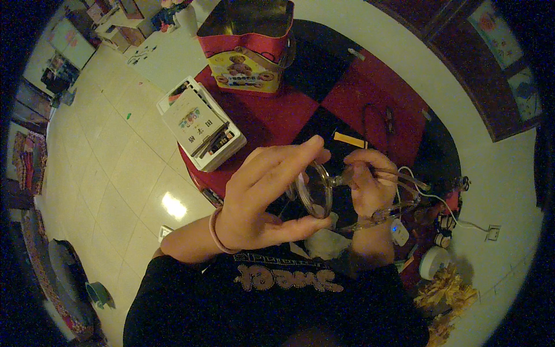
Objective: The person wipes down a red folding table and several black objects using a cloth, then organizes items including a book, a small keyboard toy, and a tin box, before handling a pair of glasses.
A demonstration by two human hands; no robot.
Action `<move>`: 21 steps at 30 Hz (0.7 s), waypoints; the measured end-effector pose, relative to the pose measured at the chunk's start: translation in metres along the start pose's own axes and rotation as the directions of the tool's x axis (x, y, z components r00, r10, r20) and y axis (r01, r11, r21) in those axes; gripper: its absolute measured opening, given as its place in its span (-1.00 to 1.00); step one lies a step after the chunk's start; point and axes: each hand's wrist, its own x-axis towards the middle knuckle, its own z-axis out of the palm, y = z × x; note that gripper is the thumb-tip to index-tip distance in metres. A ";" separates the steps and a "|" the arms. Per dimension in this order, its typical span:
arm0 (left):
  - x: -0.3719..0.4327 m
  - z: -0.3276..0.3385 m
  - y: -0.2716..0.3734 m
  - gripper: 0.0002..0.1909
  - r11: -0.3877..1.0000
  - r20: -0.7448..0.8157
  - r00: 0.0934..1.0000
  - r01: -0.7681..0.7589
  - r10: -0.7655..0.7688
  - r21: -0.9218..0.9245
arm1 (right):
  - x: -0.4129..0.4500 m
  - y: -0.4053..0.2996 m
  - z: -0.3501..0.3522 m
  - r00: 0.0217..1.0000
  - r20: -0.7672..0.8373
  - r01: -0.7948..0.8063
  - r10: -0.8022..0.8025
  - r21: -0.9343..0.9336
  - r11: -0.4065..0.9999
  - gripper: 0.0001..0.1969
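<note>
My left hand (256,199), with a pink band at the wrist, has its thumb and fingers curved around a ring-shaped coil of clear tubing or cord (326,193). My right hand (370,184) pinches a clear strand beside the coil. More clear loops (401,209) hang from the right hand over its wrist. Whether the loops and the coil are one piece cannot be made out. Both hands are raised in front of my black shirt (277,308), above the tabletop. Just beyond the right hand lies a yellow strip-like object (350,139) with dark ends.
On the red-and-black checkered table (347,91) stand a red-and-yellow tin bucket (247,69) and a white tray (204,167) holding a notebook (190,119) and pens. A white cord (448,211) reaches a wall socket (493,233). A lit white plug device (399,232) lies near my right wrist.
</note>
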 end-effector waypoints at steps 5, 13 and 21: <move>0.000 -0.001 0.001 -0.29 1.000 0.005 1.000 -0.011 0.010 0.022 | -0.001 -0.010 -0.002 0.998 -0.053 0.022 -0.026 -0.061 0.998 -0.86; 0.002 -0.002 -0.002 -0.34 0.993 0.029 0.998 -0.058 0.055 0.107 | 0.005 -0.028 -0.011 0.960 -0.053 0.240 -0.275 -0.349 0.906 -0.85; 0.003 0.000 -0.005 -0.38 0.991 -0.009 0.994 -0.110 0.111 0.082 | 0.006 -0.035 -0.021 0.920 0.039 0.370 -0.390 -0.414 0.832 -0.87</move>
